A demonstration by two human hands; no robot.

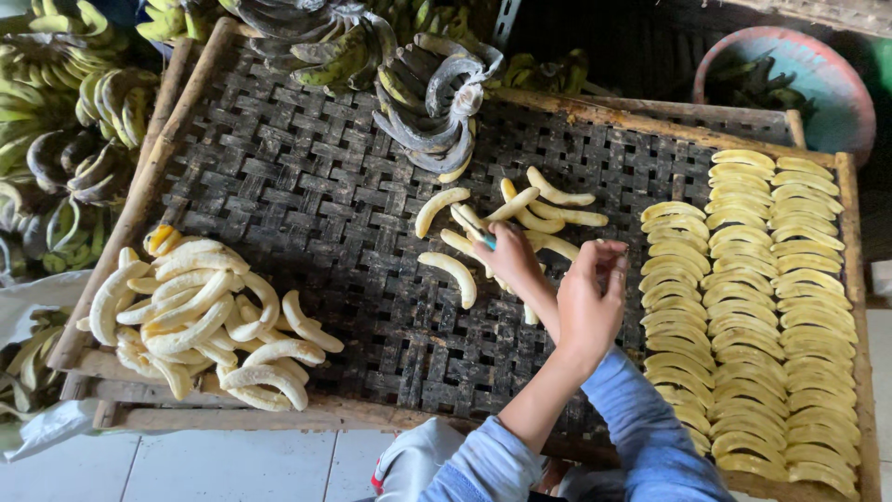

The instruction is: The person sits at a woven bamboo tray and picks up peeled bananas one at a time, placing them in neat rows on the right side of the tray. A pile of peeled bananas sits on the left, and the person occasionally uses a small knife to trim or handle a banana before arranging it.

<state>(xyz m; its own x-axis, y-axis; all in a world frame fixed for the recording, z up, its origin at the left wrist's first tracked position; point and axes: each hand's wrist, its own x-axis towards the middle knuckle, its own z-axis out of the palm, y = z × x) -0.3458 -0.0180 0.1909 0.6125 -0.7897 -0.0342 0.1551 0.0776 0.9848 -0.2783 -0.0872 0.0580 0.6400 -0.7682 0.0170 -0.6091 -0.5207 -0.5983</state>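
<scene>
My left hand (514, 260) pinches a small blue knife (485, 240) over the peeled bananas (520, 218) on the woven tray (307, 186). My right hand (588, 302) curls shut beside them, holding what I cannot tell. I should cut slowly, away from my fingers.

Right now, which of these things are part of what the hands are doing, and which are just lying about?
In use:
left hand, with a small blue tool
right hand
loose peeled bananas
sliced rows
woven tray

Lying about:
peeled heap
dark peels
green bunches
round basin
</scene>
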